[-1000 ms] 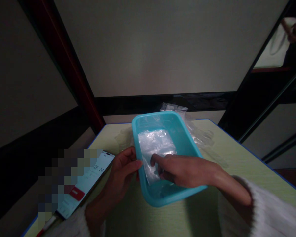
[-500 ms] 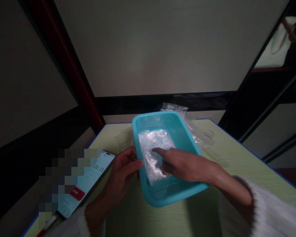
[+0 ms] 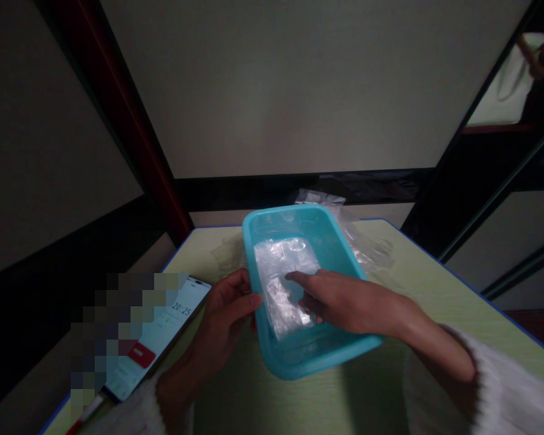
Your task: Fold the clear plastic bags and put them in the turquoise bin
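Observation:
A light-blue plastic basin [image 3: 294, 370] is tilted above the table, its left rim pinched by my left hand [image 3: 229, 308], thumb over the edge and fingers behind the wall. Inside lies a flat stack of clear plastic bags [image 3: 276, 260], wrinkled and shiny. My right hand [image 3: 344, 296] reaches over the basin's right side. Its index finger is stretched out over the bags, the other fingers bent beneath; it grips nothing that I can see. Whether the fingertip touches the plastic I cannot tell.
Loose clear plastic [image 3: 367, 248] lies behind and right of the basin. A lit phone [image 3: 163, 338] with a cable rests at the left, partly pixelated. The pale green table [image 3: 435, 302] has a blue edge and meets a panelled wall at the back.
My right hand has shifted slightly to the right, its index finger sliding back across the view of the bags. My left hand and the basin stay nearly still.

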`<state>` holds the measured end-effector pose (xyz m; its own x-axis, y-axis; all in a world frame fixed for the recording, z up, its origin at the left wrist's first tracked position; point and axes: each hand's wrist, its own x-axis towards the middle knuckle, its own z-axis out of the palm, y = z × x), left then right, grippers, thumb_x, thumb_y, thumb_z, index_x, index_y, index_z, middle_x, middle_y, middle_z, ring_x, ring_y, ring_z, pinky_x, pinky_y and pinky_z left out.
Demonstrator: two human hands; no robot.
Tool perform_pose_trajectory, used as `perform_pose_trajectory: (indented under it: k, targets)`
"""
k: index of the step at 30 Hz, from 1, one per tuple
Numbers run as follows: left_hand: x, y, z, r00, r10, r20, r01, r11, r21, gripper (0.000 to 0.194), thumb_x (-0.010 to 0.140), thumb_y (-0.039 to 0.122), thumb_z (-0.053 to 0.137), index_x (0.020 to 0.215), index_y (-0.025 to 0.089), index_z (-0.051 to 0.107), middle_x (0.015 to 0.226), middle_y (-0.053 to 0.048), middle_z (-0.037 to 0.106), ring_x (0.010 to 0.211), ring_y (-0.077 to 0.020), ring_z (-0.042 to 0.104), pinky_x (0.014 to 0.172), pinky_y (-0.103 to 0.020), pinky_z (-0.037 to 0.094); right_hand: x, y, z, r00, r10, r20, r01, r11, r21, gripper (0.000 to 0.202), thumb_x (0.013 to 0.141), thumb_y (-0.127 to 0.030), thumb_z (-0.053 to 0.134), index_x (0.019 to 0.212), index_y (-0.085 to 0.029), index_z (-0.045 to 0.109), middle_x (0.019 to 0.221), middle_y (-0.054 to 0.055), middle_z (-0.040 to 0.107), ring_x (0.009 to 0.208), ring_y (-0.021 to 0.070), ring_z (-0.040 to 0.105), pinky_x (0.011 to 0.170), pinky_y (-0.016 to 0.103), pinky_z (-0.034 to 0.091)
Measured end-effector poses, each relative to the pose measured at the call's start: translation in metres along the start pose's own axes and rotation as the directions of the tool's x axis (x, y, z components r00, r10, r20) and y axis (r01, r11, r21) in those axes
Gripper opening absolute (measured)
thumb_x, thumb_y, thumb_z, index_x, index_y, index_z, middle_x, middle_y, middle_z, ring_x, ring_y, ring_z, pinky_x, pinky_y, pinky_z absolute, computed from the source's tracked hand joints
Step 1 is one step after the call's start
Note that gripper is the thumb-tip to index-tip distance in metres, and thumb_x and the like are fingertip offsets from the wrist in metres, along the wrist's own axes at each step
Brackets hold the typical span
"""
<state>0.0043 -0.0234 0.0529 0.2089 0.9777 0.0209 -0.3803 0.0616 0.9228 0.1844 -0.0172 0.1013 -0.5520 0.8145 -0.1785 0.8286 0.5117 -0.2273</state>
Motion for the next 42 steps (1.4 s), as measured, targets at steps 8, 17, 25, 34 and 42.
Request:
perform_pose_trajectory:
  k: [8, 17, 25, 34, 42]
  targets:
    - [0.001, 0.0, 0.0, 0.999, 0.006, -0.048, -0.007, 1.0, -0.009, 0.016, 0.053, 0.021, 0.073, 0.061, 0.014, 0.061, 0.052, 0.003, 0.056, 0.042, -0.0077, 0.047, 0.041, -0.018, 0.038, -0.003, 0.001, 0.003, 0.996, 0.001, -0.091, -0.004, 0.999, -0.034, 0.041, 0.089, -0.016, 0.043, 0.129, -0.006, 0.045, 0.098, 0.019, 0.064, 0.088, 0.0261, 0.06, 0.074, 0.034, 0.044]
    - [0.003, 0.004, 0.0, 0.994, 0.044, -0.103, -0.045, 0.999, -0.011, 0.016, 0.054, 0.022, 0.071, 0.061, 0.014, 0.059, 0.051, 0.004, 0.055, 0.042, -0.0072, 0.047, 0.041, -0.018, 0.037, 0.002, 0.005, 0.007, 0.962, -0.06, -0.265, 0.072, 0.997, 0.036, 0.05, 0.08, -0.005, 0.041, 0.129, -0.009, 0.043, 0.088, 0.011, 0.065, 0.076, 0.0201, 0.059, 0.066, 0.029, 0.043]
    - [0.008, 0.01, -0.003, 0.968, 0.124, -0.219, -0.133, 0.991, -0.026, 0.019, 0.053, 0.022, 0.072, 0.066, 0.014, 0.061, 0.055, 0.004, 0.059, 0.046, -0.0077, 0.05, 0.044, -0.017, 0.04, 0.006, -0.001, -0.004, 0.806, -0.038, -0.591, 0.19, 0.962, 0.196, 0.032, 0.08, -0.004, 0.042, 0.109, -0.013, 0.051, 0.094, 0.008, 0.066, 0.079, 0.0182, 0.062, 0.067, 0.027, 0.044]
    - [0.028, 0.016, -0.022, 0.91, 0.271, -0.314, -0.318, 0.942, -0.109, 0.02, 0.057, 0.017, 0.075, 0.065, 0.013, 0.058, 0.062, 0.005, 0.061, 0.051, -0.0042, 0.053, 0.043, -0.01, 0.042, 0.004, 0.001, -0.005, 0.669, -0.027, -0.743, 0.223, 0.961, 0.166, 0.021, 0.081, -0.009, 0.045, 0.099, -0.016, 0.052, 0.091, 0.005, 0.065, 0.073, 0.0153, 0.061, 0.059, 0.024, 0.043]
    - [0.045, 0.02, -0.041, 0.817, 0.271, -0.509, -0.414, 0.891, -0.189, 0.017, 0.066, 0.008, 0.069, 0.064, 0.013, 0.053, 0.06, 0.005, 0.058, 0.046, -0.0024, 0.052, 0.042, -0.008, 0.042, 0.02, 0.02, 0.005, 0.736, 0.041, -0.675, 0.08, 0.986, 0.147, 0.015, 0.08, -0.01, 0.046, 0.09, -0.015, 0.056, 0.082, 0.006, 0.066, 0.071, 0.0173, 0.062, 0.058, 0.025, 0.044]
